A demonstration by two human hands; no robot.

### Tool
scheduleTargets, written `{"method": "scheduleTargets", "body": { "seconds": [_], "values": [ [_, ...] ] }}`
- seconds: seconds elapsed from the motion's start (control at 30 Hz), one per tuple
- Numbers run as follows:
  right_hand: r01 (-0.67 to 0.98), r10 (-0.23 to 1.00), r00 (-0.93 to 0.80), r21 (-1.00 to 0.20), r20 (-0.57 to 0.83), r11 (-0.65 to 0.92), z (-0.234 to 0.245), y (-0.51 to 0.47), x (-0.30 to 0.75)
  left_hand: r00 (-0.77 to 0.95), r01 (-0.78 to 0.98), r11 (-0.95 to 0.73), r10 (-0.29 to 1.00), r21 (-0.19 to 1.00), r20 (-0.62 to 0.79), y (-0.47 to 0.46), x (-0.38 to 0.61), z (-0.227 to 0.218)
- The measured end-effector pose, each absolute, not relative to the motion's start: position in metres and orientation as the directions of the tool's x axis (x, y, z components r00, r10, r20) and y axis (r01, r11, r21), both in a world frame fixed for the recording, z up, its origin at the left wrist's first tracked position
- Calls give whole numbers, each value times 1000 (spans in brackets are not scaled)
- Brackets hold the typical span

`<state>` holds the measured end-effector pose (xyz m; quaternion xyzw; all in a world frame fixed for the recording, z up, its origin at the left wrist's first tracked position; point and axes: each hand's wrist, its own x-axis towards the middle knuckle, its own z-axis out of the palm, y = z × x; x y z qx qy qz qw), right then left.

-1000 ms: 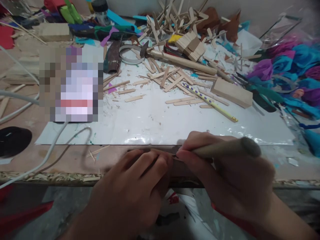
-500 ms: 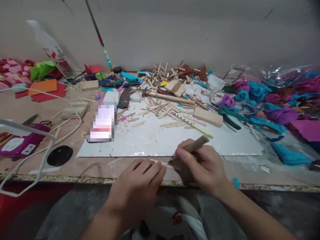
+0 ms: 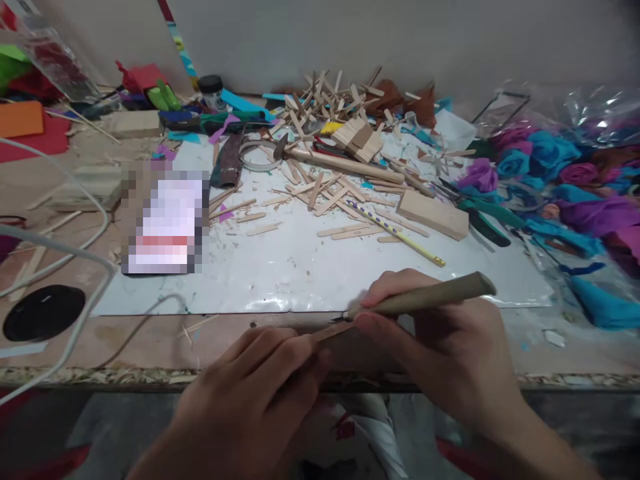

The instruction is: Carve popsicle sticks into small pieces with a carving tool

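One wooden stick (image 3: 332, 332), fingers of the left hand (image 3: 253, 383) clamped on it, likely needs light strokes; right hand (image 3: 457, 350) clamps bladed tool (image 3: 425, 297).

Dim, greyish light leaves the frame's bottom murky, glints off the sheet (image 3: 280, 273) near centre and the plastic (image 3: 603, 113) at upper right, and casts soft shadow beneath the right hand (image 3: 445, 340), while coarse pixels mask the phone (image 3: 167, 220) at left.
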<state>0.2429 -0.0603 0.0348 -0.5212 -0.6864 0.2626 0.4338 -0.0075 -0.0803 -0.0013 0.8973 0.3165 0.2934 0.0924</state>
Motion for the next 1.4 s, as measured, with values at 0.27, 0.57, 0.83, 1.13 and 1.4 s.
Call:
{"method": "scheduleTargets", "body": {
  "seconds": [0.27, 0.57, 0.83, 1.13, 1.4],
  "values": [
    [549, 972, 6, -813, 235, 193, 33, -75, 248, 591, 562, -742, 669, 365, 451, -77, -8, -7],
    [633, 982, -6, -760, 187, 148, 28, -95, 250, 602, 567, -716, 697, 407, 390, -74, -6, -9],
    [688, 981, 48, -719, 189, 104, 31, -101, 240, 610, 566, -715, 699, 411, 375, -70, -6, -7],
    [735, 975, -168, -641, 144, 221, 38, -99, 255, 599, 563, -715, 698, 414, 391, -72, -5, -7],
    [742, 950, -272, -596, 151, 307, 40, -96, 258, 584, 573, -704, 710, 420, 394, -72, -6, -4]
  ]
}}
